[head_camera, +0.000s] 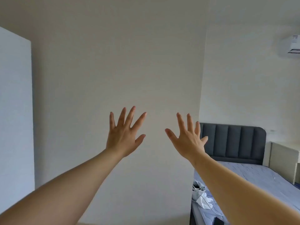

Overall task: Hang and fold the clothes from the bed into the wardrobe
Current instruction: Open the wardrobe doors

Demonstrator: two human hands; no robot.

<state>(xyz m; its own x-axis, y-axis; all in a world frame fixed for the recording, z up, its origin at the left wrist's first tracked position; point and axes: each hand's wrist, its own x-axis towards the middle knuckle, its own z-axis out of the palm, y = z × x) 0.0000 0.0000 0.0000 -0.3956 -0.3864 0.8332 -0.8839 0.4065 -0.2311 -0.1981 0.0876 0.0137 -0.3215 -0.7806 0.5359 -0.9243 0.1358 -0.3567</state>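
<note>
Both hands empty, fingers spread, left hand (pixel 124 135) and right hand (pixel 189 140) raised toward wall; clothes (pixel 201 197) lie low-right on bed (pixel 263 177) near edge, right hand nearer.

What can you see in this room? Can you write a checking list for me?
Surface: bed with pale blue quilted mattress and dark grey padded headboard.
Job's things: crumpled pale blue and white clothes on the bed's near end; wardrobe not clearly seen.
Clutter: small dark object near the bed edge, unclear.
Grippers: left hand and right hand raised, fingers spread, holding nothing.
Cables: thin white cord among the clothes, perhaps.
Surroundings: plain white wall, white air conditioner.
</note>
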